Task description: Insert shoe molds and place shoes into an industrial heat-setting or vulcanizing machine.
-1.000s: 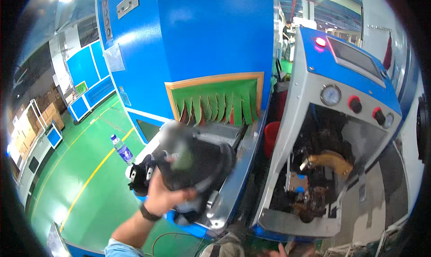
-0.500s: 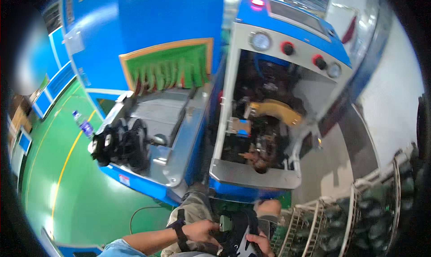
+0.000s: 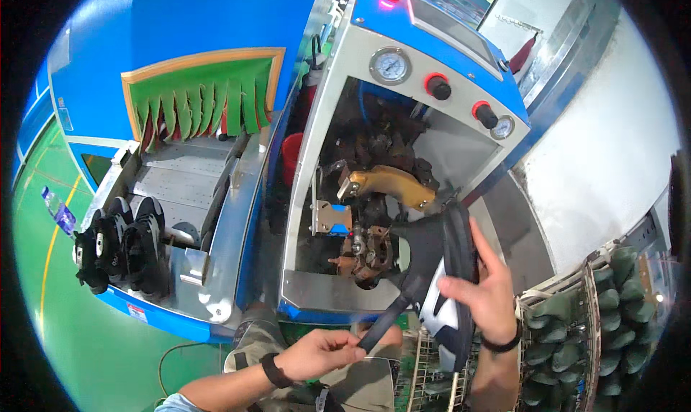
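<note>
My right hand (image 3: 489, 300) grips a black shoe upper (image 3: 458, 250) with white and grey side panels, held up at the front right of the machine's opening. Its thumb lies across the side panel and its fingers run behind the dark edge. Lower down, my left hand (image 3: 327, 353) pinches the end of a black strap (image 3: 392, 322) that stretches slantwise up to the upper. Behind them, inside the machine (image 3: 338, 45), a yellow curved arm (image 3: 389, 185) sits above a brown metal clamp (image 3: 374, 253). How the upper meets the clamp is partly hidden.
To the left, several black-and-white shoes (image 3: 147, 243) stand on the end of a metal conveyor (image 3: 180, 178) under a green strip curtain (image 3: 198, 109). A rack (image 3: 594, 325) with several dark green shoe lasts is at the lower right. A plastic bottle (image 3: 59, 210) appears beyond the conveyor.
Both hands were low over my lap, with a green piece by the left hand. The right hand has raised the upper toward the machine; the left now holds the strap. The view has shifted right.
</note>
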Demonstrator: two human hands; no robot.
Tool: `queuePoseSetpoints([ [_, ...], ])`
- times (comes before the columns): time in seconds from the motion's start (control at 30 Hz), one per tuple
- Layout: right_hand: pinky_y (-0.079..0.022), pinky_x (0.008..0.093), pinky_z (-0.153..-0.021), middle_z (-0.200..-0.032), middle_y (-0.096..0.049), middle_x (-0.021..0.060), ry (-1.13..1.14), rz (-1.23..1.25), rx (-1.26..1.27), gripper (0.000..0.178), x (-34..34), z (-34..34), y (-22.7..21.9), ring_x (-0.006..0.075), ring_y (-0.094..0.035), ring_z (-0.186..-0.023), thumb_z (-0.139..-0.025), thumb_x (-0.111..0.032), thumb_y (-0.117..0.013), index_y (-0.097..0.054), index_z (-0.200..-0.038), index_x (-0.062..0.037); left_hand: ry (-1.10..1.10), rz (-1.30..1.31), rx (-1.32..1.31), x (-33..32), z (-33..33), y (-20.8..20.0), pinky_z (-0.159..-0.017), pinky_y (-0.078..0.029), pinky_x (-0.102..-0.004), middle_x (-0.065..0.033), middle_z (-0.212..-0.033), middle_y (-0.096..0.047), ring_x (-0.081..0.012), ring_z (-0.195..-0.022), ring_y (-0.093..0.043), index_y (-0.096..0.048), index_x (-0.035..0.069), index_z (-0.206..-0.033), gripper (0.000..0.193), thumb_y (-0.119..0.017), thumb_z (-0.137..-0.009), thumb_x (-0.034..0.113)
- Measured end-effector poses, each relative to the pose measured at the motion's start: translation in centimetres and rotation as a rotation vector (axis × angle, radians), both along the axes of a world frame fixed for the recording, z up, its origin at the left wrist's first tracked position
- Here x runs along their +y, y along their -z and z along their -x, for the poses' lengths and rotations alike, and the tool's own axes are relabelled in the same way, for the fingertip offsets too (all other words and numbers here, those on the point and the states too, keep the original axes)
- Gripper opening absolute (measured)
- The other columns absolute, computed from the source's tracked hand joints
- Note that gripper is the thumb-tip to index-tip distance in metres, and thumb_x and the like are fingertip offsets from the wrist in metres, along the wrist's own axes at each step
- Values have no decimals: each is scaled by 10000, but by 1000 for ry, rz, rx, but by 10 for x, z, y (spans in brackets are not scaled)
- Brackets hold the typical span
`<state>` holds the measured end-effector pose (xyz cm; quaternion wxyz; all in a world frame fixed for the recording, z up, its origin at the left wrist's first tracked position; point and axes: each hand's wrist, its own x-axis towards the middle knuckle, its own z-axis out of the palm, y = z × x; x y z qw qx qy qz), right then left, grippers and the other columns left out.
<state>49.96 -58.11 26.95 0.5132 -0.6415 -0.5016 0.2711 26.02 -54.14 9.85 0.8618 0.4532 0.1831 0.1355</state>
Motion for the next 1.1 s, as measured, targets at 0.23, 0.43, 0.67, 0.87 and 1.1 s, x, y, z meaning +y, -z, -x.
queuePoseSetpoints([
  [0.23,-498,361,-917,-1075,-630,225,31,231,-725,914,92,-16,-4,325,-640,-997,-661,-202,-834,-461,-1492,-134,-16,325,-111,65,-36,19,-515,-369,-250,-2,-687,-568,-102,-571,-493,-609,63,-907,222,-629,-997,265],
  [0.43,-475,462,-977,-1169,-545,359,35,501,-940,877,144,-9,-1,505,-580,-1089,-753,-370,-699,-361,-1534,-162,19,494,-209,79,-38,30,-498,-352,-247,-4,-649,-534,-109,-516,-444,-564,92,-824,297,-558,-1032,304],
  [0.67,-478,484,-952,-1178,-515,376,85,502,-954,949,145,6,13,539,-581,-1058,-757,-370,-700,-261,-1566,-138,-141,335,-117,80,-35,47,-518,-357,-247,19,-690,-532,-89,-578,-451,-591,101,-937,237,-563,-1026,319],
  [0.87,-474,465,-931,-1135,-510,321,199,123,-997,918,119,-8,29,499,-569,-1025,-777,-271,-721,-273,-1571,-165,-57,193,41,51,-52,51,-457,-373,-259,-4,-681,-601,-95,-554,-545,-629,53,-939,301,-571,-988,345],
  [1.1,-443,505,-936,-1172,-512,327,289,-23,-953,864,67,25,20,496,-536,-1065,-827,-209,-712,-276,-1570,-162,-46,119,62,19,-41,24,-504,-328,-235,31,-721,-516,-79,-572,-432,-624,80,-1011,270,-575,-1003,345],
])
